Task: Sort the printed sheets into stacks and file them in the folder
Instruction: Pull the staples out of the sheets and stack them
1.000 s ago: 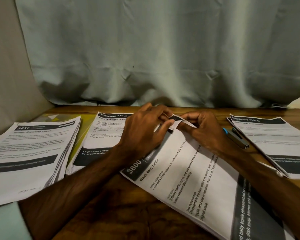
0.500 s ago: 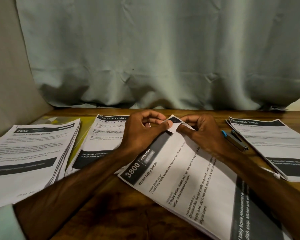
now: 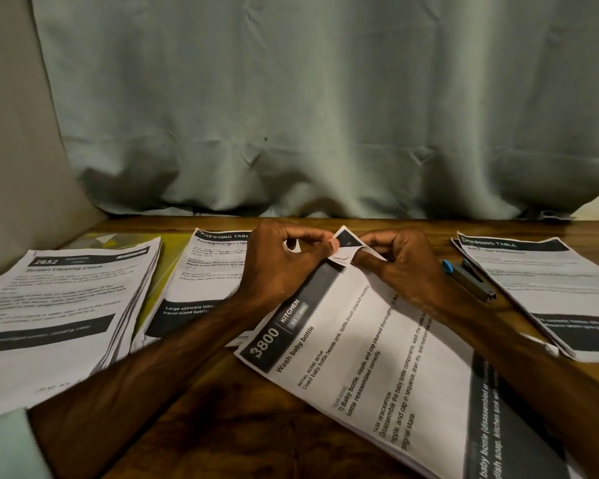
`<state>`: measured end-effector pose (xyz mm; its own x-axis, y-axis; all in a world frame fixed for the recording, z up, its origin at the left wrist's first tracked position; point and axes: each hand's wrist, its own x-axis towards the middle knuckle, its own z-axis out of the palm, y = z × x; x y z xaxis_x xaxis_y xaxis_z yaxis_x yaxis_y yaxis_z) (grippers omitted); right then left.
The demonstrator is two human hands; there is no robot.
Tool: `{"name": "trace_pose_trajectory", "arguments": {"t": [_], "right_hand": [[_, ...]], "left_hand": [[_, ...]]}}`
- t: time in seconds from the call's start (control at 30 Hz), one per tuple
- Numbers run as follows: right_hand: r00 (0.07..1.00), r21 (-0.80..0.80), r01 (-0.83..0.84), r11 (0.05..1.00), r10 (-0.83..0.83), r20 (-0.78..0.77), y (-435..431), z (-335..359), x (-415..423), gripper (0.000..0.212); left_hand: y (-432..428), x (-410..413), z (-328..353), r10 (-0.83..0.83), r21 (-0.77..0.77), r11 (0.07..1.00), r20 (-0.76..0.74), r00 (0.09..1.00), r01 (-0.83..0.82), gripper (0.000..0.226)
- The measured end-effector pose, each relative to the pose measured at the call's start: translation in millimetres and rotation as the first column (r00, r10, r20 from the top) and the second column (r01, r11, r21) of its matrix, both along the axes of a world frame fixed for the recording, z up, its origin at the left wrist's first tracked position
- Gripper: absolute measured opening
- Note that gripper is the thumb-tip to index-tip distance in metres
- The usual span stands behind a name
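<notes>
A big pale green curtain [image 3: 325,115] hangs behind a brown wooden table [image 3: 222,416]. Four piles of printed sheets lie on the table. The thick pile on the far left [image 3: 59,316] has "2652" at its top. The kitchen stack [image 3: 377,357] lies in the middle, turned at a slant, and reads "3800" and "Wash baby bottle". A dressing table pile [image 3: 201,281] sits between those two, and it rests on a flat yellow-green thing [image 3: 118,238] that may be the folder. Another dressing table pile [image 3: 550,288] lies on the far right. The left hand [image 3: 284,267] and the right hand [image 3: 402,267] meet at the far corner [image 3: 346,245] of the kitchen stack. Each hand pinches that corner with thumb and curled fingers, and the corner stands up, bent off the pile. A small grey tool with a blue tip [image 3: 467,280] lies just beside the right hand; it could be a stapler, but I cannot tell. Paper like this is light, thin and floppy. A corner can tear or crease if pulled hard, and loose sheets slide over each other. I think it is safer to lift a pile by its long edges with both hands, thumbs on top, than by one corner.
</notes>
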<state>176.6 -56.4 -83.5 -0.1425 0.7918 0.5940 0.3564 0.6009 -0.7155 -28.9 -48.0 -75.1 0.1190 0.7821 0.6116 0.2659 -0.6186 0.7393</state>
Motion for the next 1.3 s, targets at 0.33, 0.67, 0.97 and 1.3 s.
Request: {"name": "trace_pose_trajectory", "arguments": {"t": [0.33, 0.67, 0.97, 1.3], "right_hand": [[0.991, 0.085, -0.005, 0.996, -0.006, 0.130, -3.9, 1.0, -2.7, 0.020], [0.991, 0.092, -0.007, 0.996, -0.006, 0.136, -3.2, 2.2, -3.0, 0.018], [0.990, 0.098, 0.010, 0.995, -0.024, 0.137, -2.2, 1.9, -2.7, 0.020], [0.994, 0.087, 0.038, 0.995, -0.047, 0.098, -2.0, 1.4, 1.1, 0.013]], "left_hand": [[-5.7, 2.5, 5.5, 0.142, 0.228, 0.967, -0.131, 0.981, -0.110, 0.018], [-8.3, 1.8, 4.8, 0.157, 0.306, 0.946, -0.159, 0.975, -0.102, 0.022], [-5.3, 1.2, 2.7, 0.175, 0.343, 0.933, -0.185, 0.967, -0.104, 0.013], [-5.2, -0.1, 6.4, 0.321, 0.565, 0.820, -0.325, 0.890, -0.090, 0.009]]}}
